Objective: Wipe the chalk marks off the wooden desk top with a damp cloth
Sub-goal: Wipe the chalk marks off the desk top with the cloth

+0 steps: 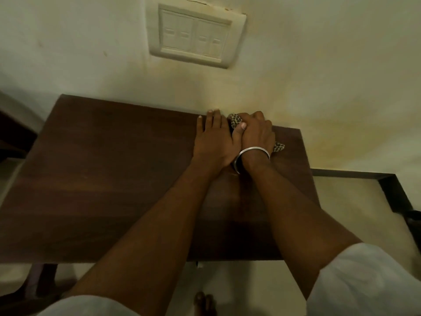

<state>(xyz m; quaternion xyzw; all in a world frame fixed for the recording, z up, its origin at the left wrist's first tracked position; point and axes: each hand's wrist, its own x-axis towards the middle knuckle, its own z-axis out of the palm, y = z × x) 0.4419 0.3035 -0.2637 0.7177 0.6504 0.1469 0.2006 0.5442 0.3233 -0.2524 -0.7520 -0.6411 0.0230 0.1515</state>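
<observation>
The cloth [235,119] is bunched at the far edge of the desk [114,179], with the right hand [257,135] clenched round it, so mid-wipe I'd say. The left hand [214,142] lies flat just beside it, fingers straight. Can't spot any chalk tbh. Next is probably a firm drag back toward the desk's near edge.

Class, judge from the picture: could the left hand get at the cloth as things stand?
Probably yes: the left hand lies flat on the desk right beside the cloth, though the right hand grips it, covering all but its ends.
</observation>
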